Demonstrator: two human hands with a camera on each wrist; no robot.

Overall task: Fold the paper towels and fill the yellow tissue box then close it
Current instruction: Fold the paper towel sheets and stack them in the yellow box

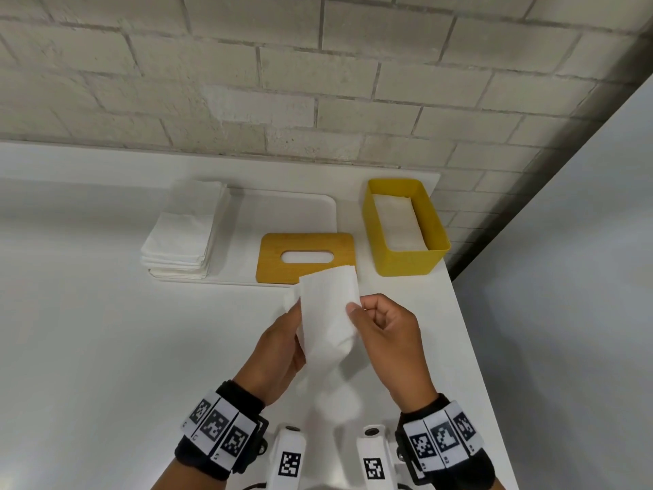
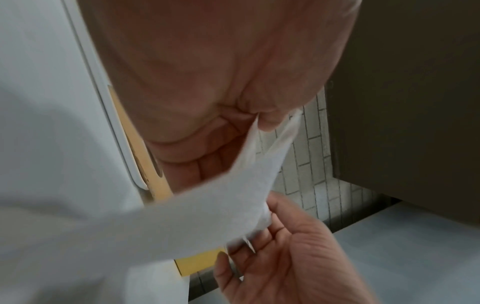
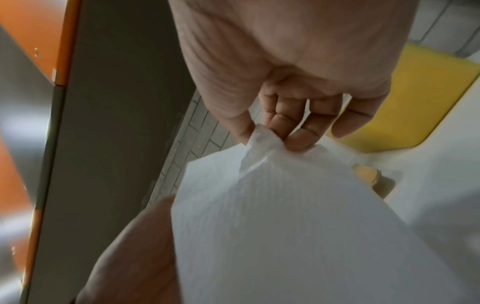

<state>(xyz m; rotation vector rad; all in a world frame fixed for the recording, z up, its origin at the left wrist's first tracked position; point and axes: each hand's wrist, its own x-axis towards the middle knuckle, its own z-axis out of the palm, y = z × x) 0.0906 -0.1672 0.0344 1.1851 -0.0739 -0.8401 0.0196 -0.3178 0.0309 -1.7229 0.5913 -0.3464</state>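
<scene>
Both hands (image 1: 279,351) (image 1: 388,344) pinch one unmarked paper towel (image 1: 328,313).

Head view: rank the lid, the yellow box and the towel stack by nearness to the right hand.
From the right hand:
1. Lid, just beyond it, slightly left.
2. Yellow box, beyond it, at the table's right edge.
3. Towel stack, far left.
Lid and box are nearly level; the stack is plainly farthest.
</scene>
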